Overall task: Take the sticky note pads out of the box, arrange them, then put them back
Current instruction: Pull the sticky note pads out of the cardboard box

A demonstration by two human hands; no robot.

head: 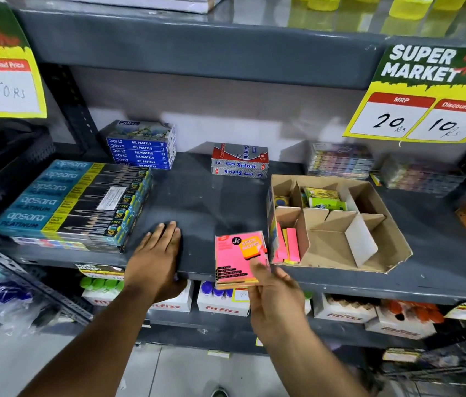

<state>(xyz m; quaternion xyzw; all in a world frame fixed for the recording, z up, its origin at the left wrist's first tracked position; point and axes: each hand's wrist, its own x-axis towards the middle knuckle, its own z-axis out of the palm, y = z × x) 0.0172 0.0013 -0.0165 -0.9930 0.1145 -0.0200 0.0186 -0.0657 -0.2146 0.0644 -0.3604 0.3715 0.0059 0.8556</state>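
Head view, shelf: grey metal shelf (197, 196) ran across mid frame, bare in its centre.
Right hand: right hand (276, 296), lower centre, pinched a pink sticky note pad (236, 260), thumb on its face, remaining fingers hidden behind it; pad was held upright at the shelf's front edge.
Left hand: left hand (158, 253), left of the pad, lay flat and open, palm down on the shelf front, gripping nothing.
Box: open cardboard box (369, 253) with dividers sat just right of the pad; more pink and yellow pads (287, 246) stood in its near-left compartment, green packs (325, 199) in a rear one.
Left of frame: apsara pencil boxes (74, 202) stacked.
Back: DOMS oil pastel boxes (143, 147) and Softek boxes (240, 161).
Upper right: price sign (426, 93) read 20, discounted 10.
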